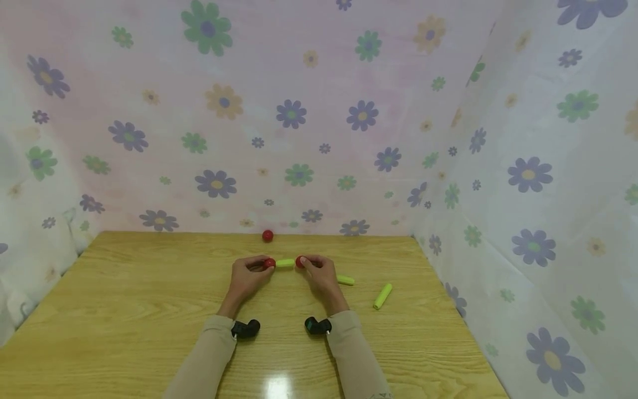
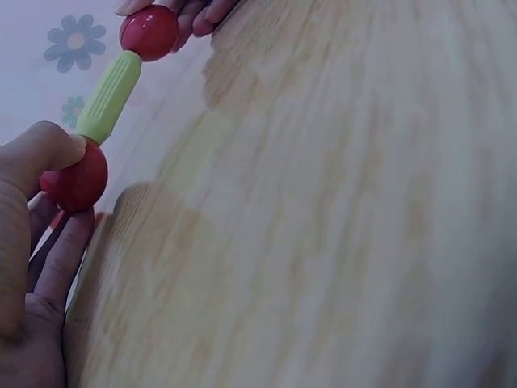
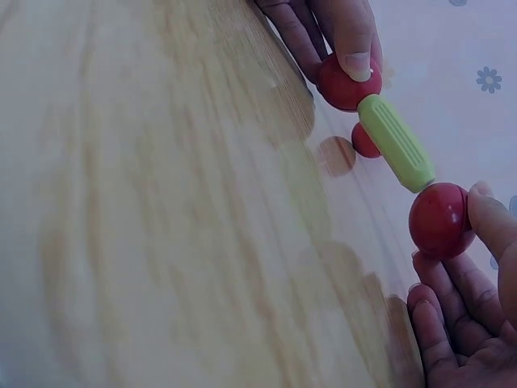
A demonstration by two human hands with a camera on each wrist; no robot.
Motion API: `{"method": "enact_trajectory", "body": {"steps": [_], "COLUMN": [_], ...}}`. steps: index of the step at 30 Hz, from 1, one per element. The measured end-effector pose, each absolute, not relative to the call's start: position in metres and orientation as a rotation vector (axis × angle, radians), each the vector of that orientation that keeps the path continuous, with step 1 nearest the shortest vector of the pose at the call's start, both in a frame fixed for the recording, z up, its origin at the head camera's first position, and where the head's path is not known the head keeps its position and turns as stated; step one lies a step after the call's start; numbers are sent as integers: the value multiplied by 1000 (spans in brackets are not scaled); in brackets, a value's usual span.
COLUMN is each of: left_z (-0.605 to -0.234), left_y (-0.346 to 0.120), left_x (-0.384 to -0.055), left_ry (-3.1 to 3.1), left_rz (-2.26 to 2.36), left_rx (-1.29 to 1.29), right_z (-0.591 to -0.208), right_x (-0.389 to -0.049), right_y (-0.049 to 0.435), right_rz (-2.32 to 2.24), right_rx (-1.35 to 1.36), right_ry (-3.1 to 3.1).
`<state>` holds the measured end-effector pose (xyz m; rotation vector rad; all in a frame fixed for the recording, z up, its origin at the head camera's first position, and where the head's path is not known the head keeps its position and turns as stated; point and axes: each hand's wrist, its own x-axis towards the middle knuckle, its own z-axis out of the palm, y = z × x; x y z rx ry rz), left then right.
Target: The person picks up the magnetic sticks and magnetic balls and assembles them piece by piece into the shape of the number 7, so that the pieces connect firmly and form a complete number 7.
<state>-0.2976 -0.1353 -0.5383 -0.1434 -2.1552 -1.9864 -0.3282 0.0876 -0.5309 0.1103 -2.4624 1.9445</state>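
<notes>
My left hand (image 1: pixel 249 275) pinches a glossy red ball (image 2: pixel 83 178) between thumb and fingers. From that ball a ribbed yellow-green rod (image 2: pixel 111 97) points toward the right hand. A second red ball (image 3: pixel 439 220) is pinched by my right hand (image 1: pixel 320 272), right at the rod's other end. In the head view a narrow gap shows between this ball and the rod tip. Both balls and the rod are held in a line close over the wooden table (image 1: pixel 149 310).
A third red ball (image 1: pixel 267 236) lies at the table's back edge. Two more yellow-green rods rest on the right: one rod (image 1: pixel 346 280) partly behind the right hand, another rod (image 1: pixel 382 296) farther out. Flower-print cloth (image 1: pixel 319 83) hangs behind and at the sides.
</notes>
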Motion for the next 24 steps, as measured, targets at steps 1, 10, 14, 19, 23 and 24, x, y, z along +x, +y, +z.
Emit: {"method": "enact_trajectory", "body": {"steps": [1,10,14,19,23,24], "left_z": [-542,-550,-549,-547,-548,-549], "left_y": [-135,-136,-136,-136,-137,-137], "left_x": [-300,-305,-304,-303,-304,-304], "left_ry": [-2158,-2169,-2173,-2151,-2139,-2131], "left_rz": [-1976,-1957,-1952,-1987,-1996,-1992], "left_rx": [-138,-132,-132,-148,-171,-171], "right_z": [-531,-533,-533,-530,-536,-536], "right_x": [-328,-327,-327,-325,-328,-328], "right_y": [87,87,88,86,86,86], "right_rz": [1940,1966,1971,1993,2002,2004], "right_rx": [119,122,133,150,157,158], "right_ry": [-2461,-2455,-2448,-2430,-2412,-2410]}}
